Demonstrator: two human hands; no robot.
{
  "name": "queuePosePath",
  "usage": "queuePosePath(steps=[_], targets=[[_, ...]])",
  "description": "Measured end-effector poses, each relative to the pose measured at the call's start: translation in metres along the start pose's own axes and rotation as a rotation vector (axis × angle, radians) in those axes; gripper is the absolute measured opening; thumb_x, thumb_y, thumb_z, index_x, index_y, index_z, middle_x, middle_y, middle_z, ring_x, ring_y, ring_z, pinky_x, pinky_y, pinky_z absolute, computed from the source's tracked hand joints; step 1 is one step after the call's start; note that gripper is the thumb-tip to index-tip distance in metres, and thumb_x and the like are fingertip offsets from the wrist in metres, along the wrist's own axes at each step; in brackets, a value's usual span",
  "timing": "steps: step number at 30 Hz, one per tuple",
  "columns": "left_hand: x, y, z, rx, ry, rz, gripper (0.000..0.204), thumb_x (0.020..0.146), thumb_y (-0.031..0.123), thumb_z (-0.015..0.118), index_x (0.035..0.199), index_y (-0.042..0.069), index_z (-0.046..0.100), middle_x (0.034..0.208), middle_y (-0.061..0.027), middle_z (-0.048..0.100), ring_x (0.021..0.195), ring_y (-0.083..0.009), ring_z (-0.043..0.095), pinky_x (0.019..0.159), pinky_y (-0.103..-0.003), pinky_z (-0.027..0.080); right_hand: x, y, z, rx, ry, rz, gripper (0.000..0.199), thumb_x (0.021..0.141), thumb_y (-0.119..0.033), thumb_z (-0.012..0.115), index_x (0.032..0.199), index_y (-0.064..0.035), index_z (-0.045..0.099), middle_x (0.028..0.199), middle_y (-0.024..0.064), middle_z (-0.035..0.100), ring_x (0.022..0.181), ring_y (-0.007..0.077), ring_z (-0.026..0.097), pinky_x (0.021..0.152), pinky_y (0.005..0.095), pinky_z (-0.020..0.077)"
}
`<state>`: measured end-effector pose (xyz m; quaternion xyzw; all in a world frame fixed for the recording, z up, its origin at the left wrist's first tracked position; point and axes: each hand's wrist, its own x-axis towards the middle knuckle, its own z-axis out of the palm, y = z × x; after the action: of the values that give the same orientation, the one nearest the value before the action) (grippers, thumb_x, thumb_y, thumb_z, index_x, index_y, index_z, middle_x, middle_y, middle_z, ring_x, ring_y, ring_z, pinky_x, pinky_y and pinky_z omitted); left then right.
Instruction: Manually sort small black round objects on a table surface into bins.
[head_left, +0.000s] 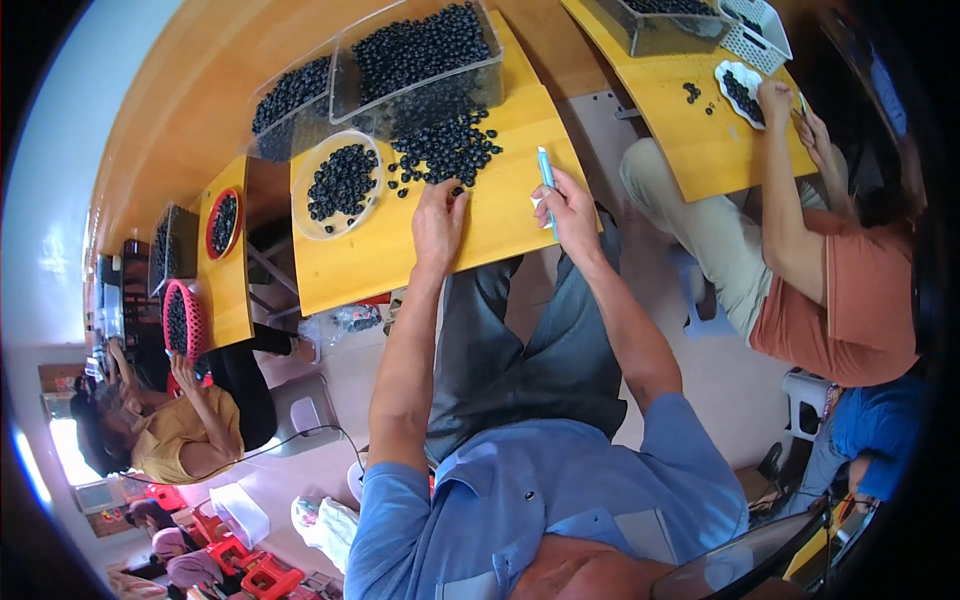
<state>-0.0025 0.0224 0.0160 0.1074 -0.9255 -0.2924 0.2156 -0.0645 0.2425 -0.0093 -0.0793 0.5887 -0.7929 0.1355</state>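
My left hand [438, 222] rests at the yellow table's near side, thumb and fingers closed around a small shiny black nut-like piece [458, 190]. Just beyond it lies a loose heap of the same black pieces [445, 148]. Over the table's right front part, my right hand [572, 212] grips a slim light-blue utility knife [546, 172], its pale tip pointing up and away from me. A small white patch shows by the fingers of that hand; what it is I cannot make out. Left of the heap stands a round clear bowl [375, 200] partly filled with black pieces.
Two clear bins [420, 103] [290, 148] of black pieces stand at the table's far side. On the right, a co-worker's hands [775, 103] work over a white dish [728, 68]. Another person at left holds a pink basket [196, 335] near a red-rimmed bowl [236, 235].
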Motion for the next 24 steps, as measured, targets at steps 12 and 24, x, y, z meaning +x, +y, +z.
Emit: queuePosePath(steps=[12,24], targets=[[0.003,-0.008,0.005,-0.318,0.139,-0.071,0.019,0.089,0.014,0.080,0.099,0.000,0.073,0.091,-0.0147,0.065,0.078,-0.0291,0.066,0.072,-0.041,0.054,-0.002,0.008,-0.002,-0.147,0.062,-0.166,0.043,0.103,-0.005,0.054,0.145,0.0035,0.054,0.096,0.0055,0.066,0.071,0.0072,0.058,0.061,0.0234,0.0485],[0.002,-0.026,0.005,-0.585,0.280,-0.104,0.015,0.098,0.010,0.070,0.107,0.000,0.075,0.087,-0.0146,0.071,0.068,-0.0227,0.064,0.066,-0.035,0.054,0.002,0.005,0.011,-0.264,0.145,-0.108,0.043,0.103,-0.006,0.056,0.145,0.0028,0.056,0.089,0.0043,0.065,0.066,0.0075,0.058,0.057,0.0230,0.0484]])
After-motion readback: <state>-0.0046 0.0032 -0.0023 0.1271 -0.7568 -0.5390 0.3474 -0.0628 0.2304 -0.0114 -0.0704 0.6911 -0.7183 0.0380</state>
